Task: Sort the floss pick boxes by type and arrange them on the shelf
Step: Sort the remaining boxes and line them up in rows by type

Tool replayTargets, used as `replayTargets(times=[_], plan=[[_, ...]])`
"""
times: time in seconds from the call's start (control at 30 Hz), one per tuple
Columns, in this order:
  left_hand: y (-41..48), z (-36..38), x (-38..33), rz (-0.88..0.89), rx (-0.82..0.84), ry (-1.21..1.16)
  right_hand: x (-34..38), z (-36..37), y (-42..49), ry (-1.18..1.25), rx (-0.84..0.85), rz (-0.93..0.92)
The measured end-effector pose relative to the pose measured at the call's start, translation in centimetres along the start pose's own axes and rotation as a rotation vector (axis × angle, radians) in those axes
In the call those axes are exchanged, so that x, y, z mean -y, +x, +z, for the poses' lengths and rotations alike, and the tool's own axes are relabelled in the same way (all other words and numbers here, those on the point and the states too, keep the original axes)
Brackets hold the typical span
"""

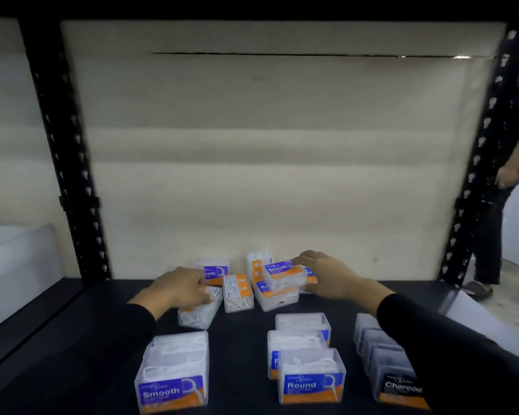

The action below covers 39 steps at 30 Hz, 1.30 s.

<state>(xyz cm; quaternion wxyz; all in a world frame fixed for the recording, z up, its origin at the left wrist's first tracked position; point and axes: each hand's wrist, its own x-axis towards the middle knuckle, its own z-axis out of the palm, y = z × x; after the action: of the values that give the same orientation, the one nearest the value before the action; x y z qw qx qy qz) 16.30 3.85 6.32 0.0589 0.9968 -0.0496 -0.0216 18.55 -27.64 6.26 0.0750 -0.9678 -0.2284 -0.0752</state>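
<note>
On the dark shelf [240, 348] three rows of clear floss pick boxes stand at the front: Smooth boxes [173, 374] on the left, Round boxes [307, 369] in the middle, Charcoal boxes [387, 366] on the right, partly under my right sleeve. A loose pile lies at the back. My left hand [177, 287] rests on a box lying flat [200, 310], fingers curled over its top. My right hand [321, 272] grips a Smooth box [282, 274] that sits on top of a Round box [274, 295].
More loose boxes lie in the pile: one on its side [237, 292], a Smooth box [215, 269] and another [256, 263] against the back wall. Black perforated uprights [72, 163] frame the shelf. A person [510, 175] stands at the right beyond the rack.
</note>
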Motion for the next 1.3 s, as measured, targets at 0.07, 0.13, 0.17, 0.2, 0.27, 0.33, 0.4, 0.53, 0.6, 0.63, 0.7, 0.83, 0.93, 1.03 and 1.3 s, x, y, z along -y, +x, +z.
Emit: replayTargets(times=[0.07, 0.13, 0.17, 0.2, 0.27, 0.33, 0.4, 0.53, 0.6, 0.63, 0.7, 0.83, 0.93, 1.03, 1.3], plan=[[0.3, 0.5, -0.4, 0.001, 0.055, 0.07, 0.5, 0.8, 1.3, -0.095, 0.041, -0.029], [0.4, 1.1, -0.5, -0.006, 0.105, 0.12, 1.0, 1.3, 2.2, -0.153, 0.096, -0.03], [0.4, 1.4, -0.5, -0.018, 0.121, 0.125, 1.3, 1.5, 2.5, -0.163, 0.113, -0.029], [0.4, 1.7, -0.5, -0.024, 0.124, 0.118, 1.4, 1.7, 2.8, -0.157, 0.124, -0.028], [0.4, 1.9, -0.5, -0.023, 0.121, 0.086, 1.6, 2.0, 3.1, -0.132, 0.124, -0.03], [0.3, 1.8, -0.5, -0.011, 0.141, 0.062, 1.6, 2.0, 3.2, -0.14, 0.114, -0.029], [0.4, 1.6, 0.0, 0.008, 0.178, 0.046, 1.6, 2.0, 3.2, -0.172, 0.088, -0.028], [0.1, 1.5, 0.9, 0.024, 0.239, -0.031, 1.8, 1.4, 2.4, -0.105, 0.075, 0.0], [0.0, 1.6, 1.4, 0.011, 0.251, -0.078, 2.0, 1.0, 1.7, -0.078, 0.083, 0.006], [-0.2, 1.6, 1.6, -0.001, 0.242, -0.088, 1.9, 0.9, 1.4, -0.064, 0.081, 0.012], [-0.4, 1.4, 2.1, -0.019, 0.184, -0.068, 1.7, 0.6, 0.9, 0.005, 0.066, 0.042], [-0.8, 0.4, 2.3, -0.004, 0.033, -0.205, 1.5, -0.6, -0.2, 0.19, 0.015, 0.103], [-1.1, -0.7, 2.0, 0.036, -0.125, -0.261, 1.1, -1.3, -0.8, 0.24, -0.015, 0.138], [-1.7, -0.8, 1.3, 0.084, -0.183, -0.226, 0.7, -1.5, -1.1, 0.242, -0.006, 0.151], [-1.5, 0.3, -0.8, 0.193, -0.175, 0.032, 0.2, -1.4, -2.0, 0.329, 0.067, 0.136]])
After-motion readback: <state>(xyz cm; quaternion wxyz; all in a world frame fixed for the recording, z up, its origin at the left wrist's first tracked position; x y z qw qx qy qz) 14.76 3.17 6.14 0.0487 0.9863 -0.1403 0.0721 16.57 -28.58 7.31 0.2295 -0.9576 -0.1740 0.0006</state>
